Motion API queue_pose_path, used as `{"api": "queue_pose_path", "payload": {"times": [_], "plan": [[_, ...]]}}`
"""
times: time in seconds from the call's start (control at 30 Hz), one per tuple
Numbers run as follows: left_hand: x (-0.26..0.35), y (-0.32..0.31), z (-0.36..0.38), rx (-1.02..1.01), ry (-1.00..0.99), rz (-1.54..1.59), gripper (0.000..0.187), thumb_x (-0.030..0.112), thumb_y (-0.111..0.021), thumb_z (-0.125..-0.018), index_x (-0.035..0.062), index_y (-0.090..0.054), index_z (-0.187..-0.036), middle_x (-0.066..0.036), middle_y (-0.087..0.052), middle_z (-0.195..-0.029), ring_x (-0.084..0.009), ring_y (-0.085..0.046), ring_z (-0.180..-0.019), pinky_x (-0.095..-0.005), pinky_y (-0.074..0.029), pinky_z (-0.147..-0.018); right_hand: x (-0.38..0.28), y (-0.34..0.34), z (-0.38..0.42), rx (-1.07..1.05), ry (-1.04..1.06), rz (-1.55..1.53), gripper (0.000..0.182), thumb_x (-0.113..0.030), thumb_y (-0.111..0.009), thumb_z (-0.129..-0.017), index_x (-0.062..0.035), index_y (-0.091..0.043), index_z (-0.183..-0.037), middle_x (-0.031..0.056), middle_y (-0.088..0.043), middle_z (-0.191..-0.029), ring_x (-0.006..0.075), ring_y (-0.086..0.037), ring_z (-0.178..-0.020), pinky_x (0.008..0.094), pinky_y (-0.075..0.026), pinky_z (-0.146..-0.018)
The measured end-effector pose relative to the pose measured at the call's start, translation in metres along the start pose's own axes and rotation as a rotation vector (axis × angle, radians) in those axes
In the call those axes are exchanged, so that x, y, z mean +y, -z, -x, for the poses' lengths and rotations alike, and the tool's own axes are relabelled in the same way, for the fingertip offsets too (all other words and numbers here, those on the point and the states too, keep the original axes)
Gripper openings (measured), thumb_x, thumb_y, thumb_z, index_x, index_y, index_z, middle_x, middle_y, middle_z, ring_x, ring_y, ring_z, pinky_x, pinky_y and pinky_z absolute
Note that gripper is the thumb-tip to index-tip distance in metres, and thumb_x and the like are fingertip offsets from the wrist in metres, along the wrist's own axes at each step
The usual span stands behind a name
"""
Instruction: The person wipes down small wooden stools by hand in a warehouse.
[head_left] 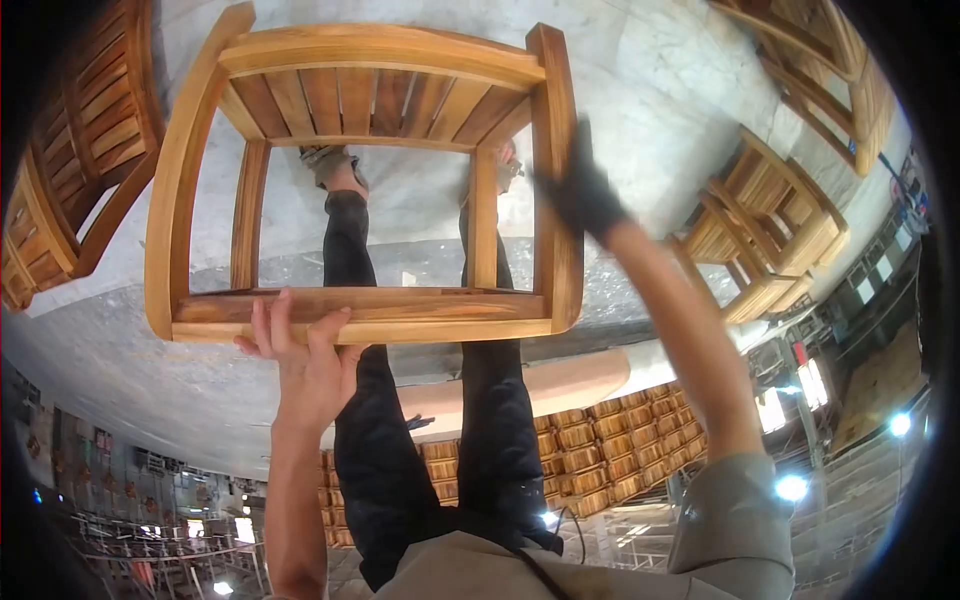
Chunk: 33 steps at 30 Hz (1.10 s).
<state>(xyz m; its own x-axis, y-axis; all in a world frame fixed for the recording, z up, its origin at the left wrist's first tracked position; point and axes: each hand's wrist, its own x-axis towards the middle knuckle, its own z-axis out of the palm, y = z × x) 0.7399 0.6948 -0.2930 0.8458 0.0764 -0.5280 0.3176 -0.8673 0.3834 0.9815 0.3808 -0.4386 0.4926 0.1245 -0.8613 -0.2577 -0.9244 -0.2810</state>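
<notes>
Here the wooden stool [360, 180] stands on the floor [660, 90] before the person's legs, its long axis crosswise, the left hand [300, 355] gripping its near rail and the gloved right hand [580, 195] clasping its right post.

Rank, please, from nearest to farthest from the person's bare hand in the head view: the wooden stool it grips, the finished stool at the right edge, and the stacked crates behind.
1. The wooden stool: the bare hand grips its lower rail, touching.
2. The stacked crates: lower middle, behind the legs.
3. The finished stool at the right edge: farthest right, beyond the gloved hand.
</notes>
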Motion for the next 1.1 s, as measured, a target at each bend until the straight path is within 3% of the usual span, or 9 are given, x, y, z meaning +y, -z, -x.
{"api": "queue_pose_path", "payload": {"times": [0.1, 0.2, 0.33, 0.6, 0.67, 0.8, 0.9, 1.0, 1.1], "plan": [[0.009, 0.007, -0.009, 0.026, 0.027, 0.059, 0.054, 0.013, -0.087, -0.078, 0.0216, -0.061, -0.124, -0.021, -0.019, -0.161, -0.0524, -0.006, -0.149, -0.0775, 0.005, -0.111, 0.012, -0.007, 0.086, 0.064, 0.298, 0.165, 0.125, -0.025, -0.083, -0.085, 0.0022, 0.012, -0.161, 0.0408, -0.052, -0.140, 0.0485, -0.060, -0.126, 0.0473, -0.048, -0.108], [0.011, 0.005, -0.009, 0.072, 0.024, 0.070, 0.049, 0.014, -0.086, -0.080, 0.0213, -0.061, -0.122, -0.019, -0.020, -0.161, -0.0502, -0.008, -0.150, -0.0770, 0.006, -0.112, -0.024, 0.016, 0.083, -0.275, -0.150, 0.042, 0.134, -0.021, -0.086, -0.078, 0.0040, 0.019, -0.158, 0.0391, -0.052, -0.142, 0.0457, -0.058, -0.130, 0.0443, -0.050, -0.107], [0.009, -0.001, -0.002, 0.111, 0.039, 0.076, 0.044, 0.015, -0.084, -0.082, 0.0211, -0.062, -0.121, -0.016, -0.023, -0.161, -0.0475, -0.009, -0.151, -0.0766, 0.006, -0.112, -0.036, 0.010, -0.051, -0.041, -0.211, 0.226, 0.087, -0.039, -0.071, -0.093, 0.0032, -0.020, -0.150, 0.0369, -0.063, -0.122, 0.0415, -0.068, -0.112, 0.0482, -0.056, -0.091], [0.006, -0.002, -0.010, 0.185, -0.003, 0.104, 0.038, 0.023, -0.083, -0.084, 0.0219, -0.065, -0.118, -0.011, -0.028, -0.160, -0.0448, -0.013, -0.152, -0.0735, 0.007, -0.115, -0.023, 0.011, -0.113, 0.105, 0.037, 0.357, 0.073, -0.034, -0.069, -0.095, -0.0001, -0.032, -0.148, 0.0309, -0.063, -0.128, 0.0430, -0.065, -0.116, 0.0483, -0.052, -0.096], [0.001, -0.004, -0.005, 0.191, 0.007, 0.151, 0.038, 0.025, -0.082, -0.085, 0.0231, -0.066, -0.119, -0.009, -0.030, -0.160, -0.0418, -0.017, -0.152, -0.0719, 0.007, -0.116, -0.040, 0.013, -0.038, -0.056, -0.081, 0.260, 0.077, -0.029, -0.068, -0.095, 0.0002, -0.029, -0.154, 0.0323, -0.057, -0.136, 0.0449, -0.059, -0.125, 0.0482, -0.047, -0.106], [-0.003, -0.016, 0.003, 0.227, -0.030, 0.159, 0.041, 0.021, -0.084, -0.083, 0.0216, -0.065, -0.119, -0.012, -0.031, -0.157, -0.0417, -0.015, -0.151, -0.0696, 0.007, -0.117, 0.005, -0.013, 0.053, 0.049, 0.195, 0.342, 0.099, -0.036, -0.075, -0.091, 0.0045, -0.018, -0.161, 0.0351, -0.026, -0.162, 0.0527, -0.024, -0.151, 0.0503, -0.033, -0.122], [-0.003, -0.016, 0.000, 0.228, 0.002, 0.193, 0.040, 0.021, -0.087, -0.075, 0.0254, -0.069, -0.111, -0.005, -0.041, -0.152, -0.0347, -0.022, -0.150, -0.0670, 0.009, -0.118, -0.032, -0.027, 0.047, 0.229, 0.034, 0.433, 0.090, -0.041, -0.066, -0.097, 0.0079, -0.023, -0.158, 0.0355, -0.028, -0.161, 0.0598, -0.023, -0.148, 0.0526, -0.029, -0.123], [-0.005, -0.023, -0.004, 0.326, -0.056, 0.133, 0.038, 0.024, -0.087, -0.075, 0.0268, -0.070, -0.109, -0.001, -0.046, -0.149, -0.0306, -0.023, -0.149, -0.0662, 0.010, -0.119, 0.035, -0.027, -0.078, 0.328, 0.354, 1.074, 0.047, -0.032, -0.039, -0.109, -0.0308, -0.039, -0.155, 0.0279, -0.032, -0.161, 0.0640, -0.035, -0.140, 0.0721, -0.039, -0.108], [-0.011, -0.037, 0.003, 0.365, -0.069, 0.115, 0.028, 0.030, -0.080, -0.082, 0.0288, -0.070, -0.108, 0.005, -0.053, -0.144, -0.0248, -0.027, -0.148, -0.0621, 0.011, -0.121, -0.044, -0.032, -0.154, 0.317, 0.186, 1.064, 0.048, -0.035, -0.036, -0.108, -0.0366, -0.033, -0.156, 0.0177, -0.038, -0.161, 0.0523, -0.041, -0.143, 0.0671, -0.038, -0.112]]}}
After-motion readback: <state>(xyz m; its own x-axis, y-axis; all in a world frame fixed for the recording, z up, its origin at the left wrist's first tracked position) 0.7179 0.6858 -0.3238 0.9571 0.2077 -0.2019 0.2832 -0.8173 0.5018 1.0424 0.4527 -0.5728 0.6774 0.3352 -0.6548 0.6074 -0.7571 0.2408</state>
